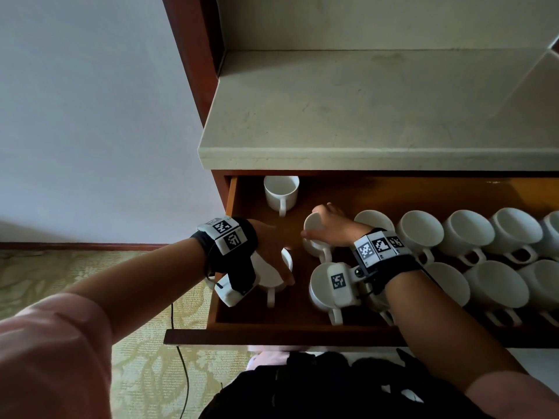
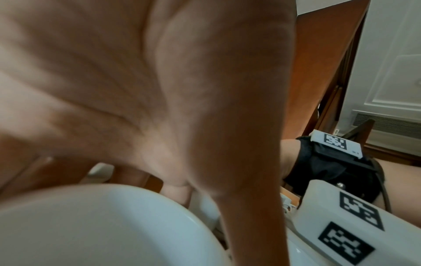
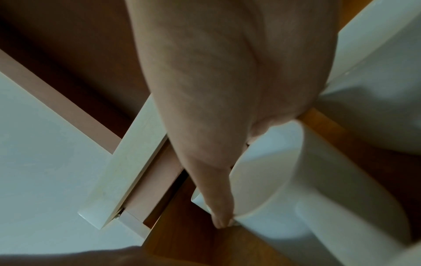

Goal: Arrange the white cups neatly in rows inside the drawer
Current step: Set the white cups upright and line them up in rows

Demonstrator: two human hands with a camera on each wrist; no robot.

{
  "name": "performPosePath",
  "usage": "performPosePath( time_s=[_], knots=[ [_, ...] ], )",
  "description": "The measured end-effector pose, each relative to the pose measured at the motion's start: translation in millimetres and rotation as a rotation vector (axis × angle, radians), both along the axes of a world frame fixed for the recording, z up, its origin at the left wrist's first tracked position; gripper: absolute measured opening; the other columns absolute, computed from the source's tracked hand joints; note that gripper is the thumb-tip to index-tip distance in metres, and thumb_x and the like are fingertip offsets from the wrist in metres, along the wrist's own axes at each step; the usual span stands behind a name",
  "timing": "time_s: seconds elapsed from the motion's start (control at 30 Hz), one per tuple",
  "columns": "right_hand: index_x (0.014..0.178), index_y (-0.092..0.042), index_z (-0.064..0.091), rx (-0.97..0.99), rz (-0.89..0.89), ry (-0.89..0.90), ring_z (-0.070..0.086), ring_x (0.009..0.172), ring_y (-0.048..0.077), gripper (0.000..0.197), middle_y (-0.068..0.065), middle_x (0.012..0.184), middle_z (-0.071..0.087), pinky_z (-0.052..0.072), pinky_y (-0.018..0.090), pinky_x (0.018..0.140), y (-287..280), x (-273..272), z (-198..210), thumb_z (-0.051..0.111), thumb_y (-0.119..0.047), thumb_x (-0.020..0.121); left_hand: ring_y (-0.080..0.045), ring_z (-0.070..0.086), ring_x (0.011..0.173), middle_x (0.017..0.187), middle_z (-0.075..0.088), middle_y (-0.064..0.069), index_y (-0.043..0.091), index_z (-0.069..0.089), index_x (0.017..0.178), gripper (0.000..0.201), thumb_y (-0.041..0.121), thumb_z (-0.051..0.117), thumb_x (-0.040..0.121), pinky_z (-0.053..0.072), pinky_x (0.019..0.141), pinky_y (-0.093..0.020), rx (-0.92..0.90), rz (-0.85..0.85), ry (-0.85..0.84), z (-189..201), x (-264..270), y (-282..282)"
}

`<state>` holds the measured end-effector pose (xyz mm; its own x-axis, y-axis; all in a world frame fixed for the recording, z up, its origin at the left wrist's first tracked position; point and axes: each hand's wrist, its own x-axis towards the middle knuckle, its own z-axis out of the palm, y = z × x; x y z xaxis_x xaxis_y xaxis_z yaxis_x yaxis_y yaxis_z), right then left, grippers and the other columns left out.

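Filling the open drawer point(image 1: 302, 325), rows of white cups point(image 1: 472, 234), each hand's fingers point(image 1: 311, 235) grasping one.

Pale stone worktop point(image 1: 363, 116) sits above, set in a reddish wood cabinet frame point(image 1: 193, 55). Plain white wall point(image 1: 90, 101) to the left, wood skirting board point(image 1: 81, 245) along its base. Floor has a green-beige patterned carpet point(image 1: 145, 343) with a thin black cable point(image 1: 184, 367) running across it. Left wrist view shows a white panelled door point(image 2: 391, 72) and a vent grille point(image 2: 391, 124) behind the cabinet edge.
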<state>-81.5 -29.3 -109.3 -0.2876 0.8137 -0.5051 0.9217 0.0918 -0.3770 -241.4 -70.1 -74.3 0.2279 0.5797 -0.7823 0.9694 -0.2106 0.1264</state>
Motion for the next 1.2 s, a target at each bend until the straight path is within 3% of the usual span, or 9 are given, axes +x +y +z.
performPosePath(
  time_s=[0.2,0.33,0.63,0.77,1.03,1.13,1.2],
  knots=[
    [0.142,-0.015,0.029,0.005,0.000,0.005,0.014,0.142,0.026,0.074,0.010,0.151,0.021,0.024,0.039,0.109,0.4,0.1,-1.2,0.059,-0.052,0.086,-0.023,0.042,0.132,0.146,0.042,-0.002,0.026,0.029,0.146,0.085,0.059,0.067,0.077,0.038,0.096,-0.030,-0.038,-0.013,0.038,1.9,1.8,-1.1],
    [0.142,-0.015,0.030,0.013,-0.007,0.008,0.018,0.140,0.026,0.074,0.009,0.149,0.023,0.026,0.039,0.108,0.4,0.3,-2.1,0.060,-0.052,0.085,-0.025,0.039,0.134,0.145,0.041,-0.005,0.016,0.029,0.146,0.077,0.054,0.058,0.086,0.034,0.101,-0.030,-0.010,-0.035,0.080,5.0,9.4,-6.7],
    [0.142,-0.016,0.028,0.013,-0.003,0.003,0.019,0.140,0.026,0.074,0.010,0.149,0.023,0.027,0.038,0.107,0.3,0.3,-2.5,0.059,-0.052,0.085,-0.025,0.038,0.135,0.150,0.037,-0.004,0.020,0.025,0.149,0.084,0.056,0.063,0.082,0.036,0.098,-0.028,-0.022,-0.052,-0.029,3.5,5.1,-11.9],
    [0.142,-0.016,0.028,0.016,0.002,-0.004,0.022,0.138,0.026,0.075,0.009,0.147,0.025,0.028,0.038,0.106,0.4,0.0,-2.8,0.059,-0.053,0.085,-0.025,0.035,0.138,0.152,0.034,-0.004,0.019,0.024,0.150,0.086,0.057,0.062,0.082,0.033,0.107,-0.033,-0.021,-0.071,-0.034,0.6,5.2,-11.1],
    [0.140,-0.016,0.030,0.018,-0.002,-0.008,0.024,0.136,0.025,0.073,0.008,0.144,0.028,0.030,0.038,0.103,1.2,-0.1,-2.9,0.059,-0.053,0.085,-0.026,0.038,0.135,0.149,0.038,-0.005,0.020,0.026,0.148,0.085,0.061,0.059,0.082,0.033,0.108,-0.035,-0.049,-0.084,-0.034,0.6,1.0,-8.7],
    [0.139,-0.017,0.031,0.011,-0.007,-0.003,0.025,0.135,0.025,0.072,0.007,0.144,0.029,0.030,0.038,0.102,1.2,-0.2,-2.8,0.059,-0.054,0.085,-0.027,0.052,0.122,0.139,0.049,-0.003,0.021,0.037,0.142,0.070,0.061,0.052,0.087,0.047,0.100,-0.038,-0.125,-0.063,-0.056,4.1,-2.0,-4.4],
    [0.140,-0.016,0.031,0.014,-0.003,-0.008,0.026,0.135,0.026,0.072,0.008,0.144,0.030,0.030,0.038,0.103,1.3,-0.2,-3.2,0.059,-0.054,0.085,-0.021,0.059,0.109,0.133,0.053,0.000,0.024,0.043,0.138,0.057,0.057,0.048,0.091,0.054,0.086,-0.031,-0.166,-0.006,-0.116,4.0,-6.4,-0.7]
  ],
)
